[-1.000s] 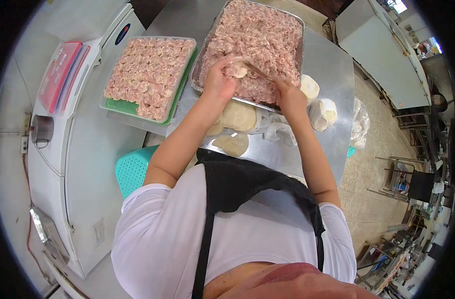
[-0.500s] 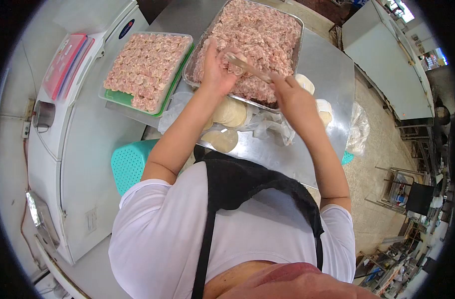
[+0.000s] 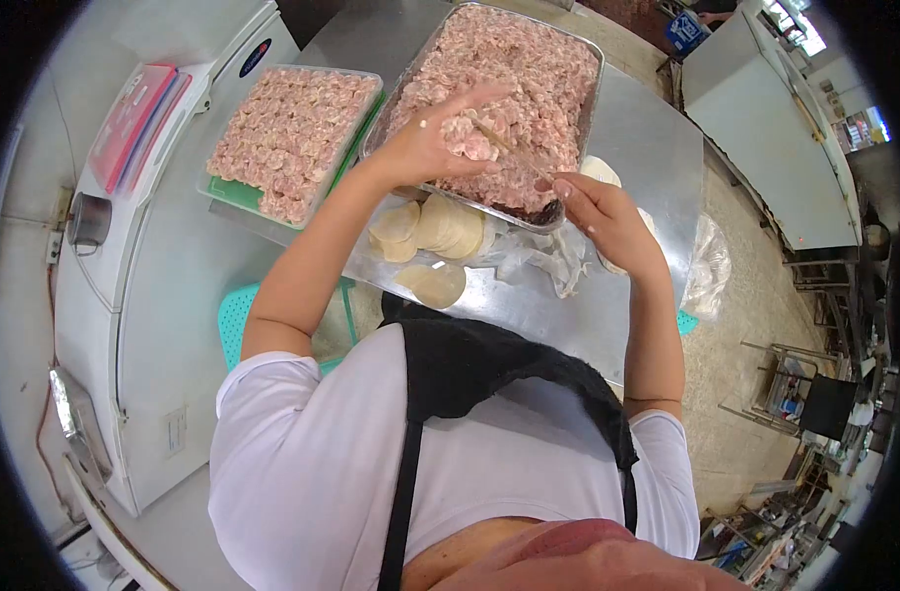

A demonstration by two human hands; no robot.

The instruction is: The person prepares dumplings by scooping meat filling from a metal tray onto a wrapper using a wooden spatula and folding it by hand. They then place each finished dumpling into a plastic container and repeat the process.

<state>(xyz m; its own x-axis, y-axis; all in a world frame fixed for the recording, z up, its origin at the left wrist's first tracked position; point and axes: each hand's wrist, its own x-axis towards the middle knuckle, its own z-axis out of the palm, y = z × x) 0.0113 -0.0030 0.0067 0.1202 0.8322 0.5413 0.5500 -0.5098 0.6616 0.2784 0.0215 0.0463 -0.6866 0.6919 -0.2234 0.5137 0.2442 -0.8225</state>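
The left hand (image 3: pixel 420 150) loosely cups a dumpling (image 3: pixel 469 144) over the meat (image 3: pixel 538 61), the right hand (image 3: pixel 605 211) pinching a stick (image 3: pixel 510 149) angled toward it; light pressure should keep it whole.

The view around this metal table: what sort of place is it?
Probably a small commercial kitchen: a deep metal tray heaped with ground meat, rows of filled dumplings and a long white chest freezer suggest it.
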